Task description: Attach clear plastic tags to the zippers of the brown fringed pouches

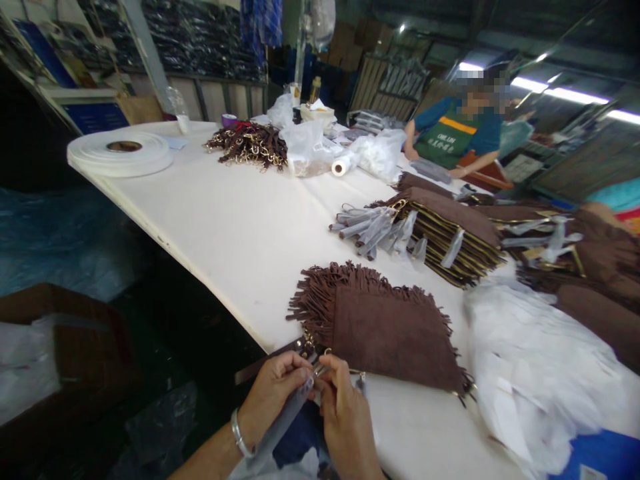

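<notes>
A brown fringed suede bag lies flat at the table's near edge, with metal rings and clips at its near left corner. Just in front of that corner my left hand pinches a translucent grey plastic sleeve, which trails down toward my lap. My right hand closes its thumb and fingers on the same sleeve's upper end, beside the clips. What lies inside the sleeve there is mostly hidden by my fingers. A dark strap sticks out over the edge behind my left hand.
Stacked brown bags with wrapped straps sit at the right. White wrapping material is heaped nearer. A white tape roll and a pile of straps with clips lie farther back. A co-worker stands across the table.
</notes>
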`<state>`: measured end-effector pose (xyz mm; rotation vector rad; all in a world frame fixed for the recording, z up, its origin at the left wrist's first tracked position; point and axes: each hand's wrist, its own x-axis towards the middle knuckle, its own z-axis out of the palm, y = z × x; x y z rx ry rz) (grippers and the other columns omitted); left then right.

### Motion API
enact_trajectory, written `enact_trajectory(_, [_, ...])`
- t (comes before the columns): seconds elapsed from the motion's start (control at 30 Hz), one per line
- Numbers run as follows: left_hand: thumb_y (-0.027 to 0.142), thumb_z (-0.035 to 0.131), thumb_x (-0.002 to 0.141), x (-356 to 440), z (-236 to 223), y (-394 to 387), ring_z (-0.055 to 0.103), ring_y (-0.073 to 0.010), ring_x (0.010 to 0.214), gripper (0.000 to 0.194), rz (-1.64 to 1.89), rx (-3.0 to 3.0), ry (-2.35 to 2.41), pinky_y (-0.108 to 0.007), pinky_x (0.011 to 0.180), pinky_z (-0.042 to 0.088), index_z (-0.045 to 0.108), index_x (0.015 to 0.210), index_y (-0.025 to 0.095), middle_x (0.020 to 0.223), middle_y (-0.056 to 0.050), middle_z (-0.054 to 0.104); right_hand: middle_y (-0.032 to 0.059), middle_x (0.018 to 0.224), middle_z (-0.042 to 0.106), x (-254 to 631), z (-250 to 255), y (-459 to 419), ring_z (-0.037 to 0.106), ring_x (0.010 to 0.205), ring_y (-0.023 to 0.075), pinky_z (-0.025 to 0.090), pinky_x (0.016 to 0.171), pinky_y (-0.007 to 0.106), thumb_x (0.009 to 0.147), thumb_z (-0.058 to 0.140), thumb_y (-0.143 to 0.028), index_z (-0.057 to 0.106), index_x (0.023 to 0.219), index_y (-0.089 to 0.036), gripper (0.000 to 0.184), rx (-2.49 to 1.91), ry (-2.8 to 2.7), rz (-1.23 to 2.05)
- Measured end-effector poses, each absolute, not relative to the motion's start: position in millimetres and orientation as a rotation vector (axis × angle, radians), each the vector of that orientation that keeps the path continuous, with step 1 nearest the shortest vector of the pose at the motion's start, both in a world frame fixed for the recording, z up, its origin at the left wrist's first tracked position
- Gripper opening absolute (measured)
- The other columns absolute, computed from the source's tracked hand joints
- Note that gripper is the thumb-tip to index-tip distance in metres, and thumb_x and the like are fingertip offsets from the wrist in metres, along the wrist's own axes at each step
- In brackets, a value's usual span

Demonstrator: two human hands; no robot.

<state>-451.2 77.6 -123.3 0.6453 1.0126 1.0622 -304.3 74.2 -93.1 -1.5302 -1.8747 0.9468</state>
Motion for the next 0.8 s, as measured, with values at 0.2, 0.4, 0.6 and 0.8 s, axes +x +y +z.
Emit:
enact_trajectory(0.2, [0.031,0.066,0.076,-452.3,-121.1,79.0,0.061,-0.015,0.056,0.018,1.05,0.644,1.03,-0.024,0.056,0.044,0.062,0.079,0.014,0.065,-0.002,0.065,0.0015,0.083,0.07,-304.4,-98.3,71.9,0.066,0.068,0.0158,0.048,0.055,0.022,0.09,0.042,-0.023,0.047,0.111,-0.023,0.021,-1.55,-1.678,1.15])
enact_trajectory(0.4, [0.032,0.066,0.077,-452.3,-120.3,79.1,0.061,-0.0161,0.06,0.018,1.059,0.676,1.035,-0.025,0.058,0.044,0.062,0.079,0.014,0.066,-0.003,0.064,0.0026,0.083,0.069,-301.5,-96.9,69.2,0.066,0.068,0.0168,0.048,0.055,0.023,0.093,0.039,-0.026,0.046,0.112,-0.024,0.021,-1.535,-1.742,1.104])
enact_trajectory(0.6, [0.032,0.065,0.078,-452.1,-123.4,76.9,0.06,-0.0157,0.062,0.019,1.05,0.698,1.064,-0.025,0.059,0.043,0.062,0.081,0.014,0.067,-0.004,0.065,-0.0001,0.076,0.069,-303.3,-97.9,67.6,0.066,0.061,0.0153,0.047,0.052,0.021,0.095,0.036,-0.031,0.049,0.105,-0.025,0.017,-1.592,-1.806,1.011])
enact_trajectory(0.8, [0.03,0.066,0.077,-452.2,-122.3,78.7,0.059,-0.015,0.061,0.016,1.063,0.67,1.057,-0.024,0.059,0.043,0.063,0.08,0.014,0.067,-0.003,0.064,-0.0014,0.07,0.068,-308.6,-101.2,70.2,0.067,0.058,0.0154,0.045,0.048,0.021,0.096,0.037,-0.033,0.05,0.099,-0.025,0.015,-1.633,-1.866,0.872])
